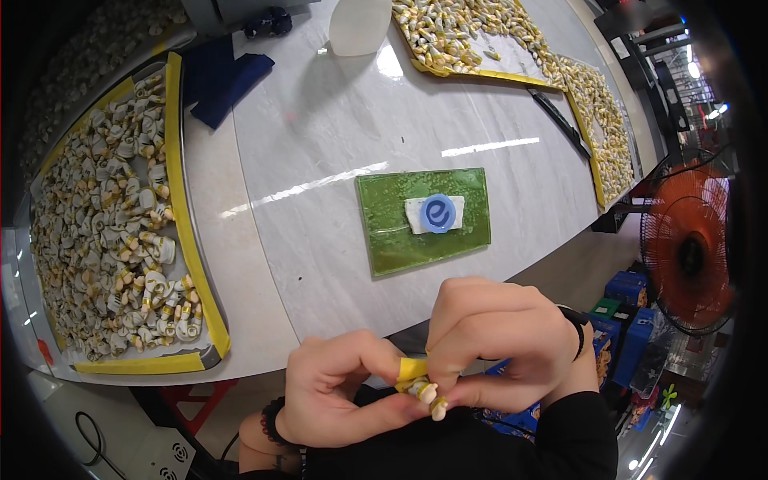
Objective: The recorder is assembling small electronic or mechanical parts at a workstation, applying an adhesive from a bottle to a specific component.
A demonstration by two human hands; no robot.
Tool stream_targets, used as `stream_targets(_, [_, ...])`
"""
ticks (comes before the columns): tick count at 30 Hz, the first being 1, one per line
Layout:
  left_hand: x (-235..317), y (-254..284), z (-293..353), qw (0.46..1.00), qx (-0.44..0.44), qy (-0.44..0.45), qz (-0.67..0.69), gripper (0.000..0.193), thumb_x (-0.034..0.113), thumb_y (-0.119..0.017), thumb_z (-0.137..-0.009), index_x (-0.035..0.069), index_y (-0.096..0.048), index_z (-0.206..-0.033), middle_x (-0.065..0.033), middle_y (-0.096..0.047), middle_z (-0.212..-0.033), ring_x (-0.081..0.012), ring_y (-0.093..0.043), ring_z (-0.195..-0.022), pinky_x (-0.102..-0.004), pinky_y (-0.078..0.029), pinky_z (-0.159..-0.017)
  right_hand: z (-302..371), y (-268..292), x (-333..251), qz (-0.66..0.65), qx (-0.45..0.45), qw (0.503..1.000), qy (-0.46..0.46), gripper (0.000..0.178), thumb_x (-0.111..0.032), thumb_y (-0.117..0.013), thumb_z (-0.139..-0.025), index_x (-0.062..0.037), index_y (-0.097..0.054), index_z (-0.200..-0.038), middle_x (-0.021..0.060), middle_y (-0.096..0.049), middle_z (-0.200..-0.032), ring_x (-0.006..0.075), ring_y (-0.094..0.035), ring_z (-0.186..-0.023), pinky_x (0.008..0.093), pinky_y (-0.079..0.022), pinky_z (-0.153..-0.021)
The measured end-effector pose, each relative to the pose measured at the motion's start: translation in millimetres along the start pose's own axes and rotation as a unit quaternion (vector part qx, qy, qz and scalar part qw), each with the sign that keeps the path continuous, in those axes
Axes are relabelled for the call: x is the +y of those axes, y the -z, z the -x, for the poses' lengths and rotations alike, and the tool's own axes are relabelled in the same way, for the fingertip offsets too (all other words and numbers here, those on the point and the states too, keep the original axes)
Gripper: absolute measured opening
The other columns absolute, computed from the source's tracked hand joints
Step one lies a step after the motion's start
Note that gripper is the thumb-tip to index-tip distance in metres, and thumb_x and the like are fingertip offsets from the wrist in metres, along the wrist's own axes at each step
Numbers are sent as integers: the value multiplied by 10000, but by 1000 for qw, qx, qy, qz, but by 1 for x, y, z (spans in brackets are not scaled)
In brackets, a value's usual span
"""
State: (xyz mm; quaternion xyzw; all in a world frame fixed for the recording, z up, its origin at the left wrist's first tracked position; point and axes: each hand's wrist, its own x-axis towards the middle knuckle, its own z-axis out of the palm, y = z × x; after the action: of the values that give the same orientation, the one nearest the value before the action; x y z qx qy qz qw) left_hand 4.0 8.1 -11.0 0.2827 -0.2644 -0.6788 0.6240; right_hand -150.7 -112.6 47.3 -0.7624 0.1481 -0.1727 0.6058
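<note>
Near the table's front edge, my left hand (340, 388) and my right hand (500, 344) meet, fingers closed in a pinch. Between their fingertips is a small white figurine piece (424, 390) with gold trim and flesh-coloured ends. Yellow tape (412, 369) shows at the tip of my left index finger. My fingers hide part of the piece. Just beyond my hands lies a green rectangular slab (388, 252). On it rests a folded white pad (414, 218), with a round blue cap (438, 214) on top.
A yellow-edged tray (174, 144) heaped with similar pieces stands at left, beside dark blue cloth (232, 90). More pieces fill yellow-edged trays (480, 78) at back right, near a black knife-like tool (560, 122). A whitish bottle (360, 28) stands at the back; an orange fan (690, 248) is at right.
</note>
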Motion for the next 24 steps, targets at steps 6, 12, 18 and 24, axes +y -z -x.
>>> stream_targets(6, [8,1,1,997,2,-8,-83,158,17,-725,-754,-14,-601,-847,-78,-664,-827,-83,-623,-746,-194,-465,-637,2,0,6,5,-14,999,43,126,-84,-743,-719,-40,-633,-761,58,-602,-766,202,-566,-677,292,-437,-572])
stream_targets(12, [79,3,33,924,19,-159,-348,265,100,-691,-796,-60,-575,-973,-196,-621,-831,-221,-616,-700,-363,-548,-679,4,43,-17,72,41,988,129,400,-318,-851,-597,-35,-656,-801,49,-591,-736,172,-533,-643,259,-396,-549])
stream_targets(18, [163,59,71,544,440,-123,-703,317,97,-632,-798,-57,-569,-1067,-170,-609,-986,-221,-578,-875,-287,-451,-779,-83,139,-25,142,168,975,21,525,-218,-606,-843,1,-437,-1288,105,-515,-1200,137,-492,-1087,234,-401,-858])
stream_targets(24, [162,54,46,502,359,-77,-783,326,93,-622,-791,-45,-570,-1082,-145,-614,-975,-228,-573,-839,-304,-440,-733,-140,141,39,309,48,944,-101,599,-382,-767,-695,-38,-587,-1152,100,-512,-1218,211,-442,-1148,310,-378,-930])
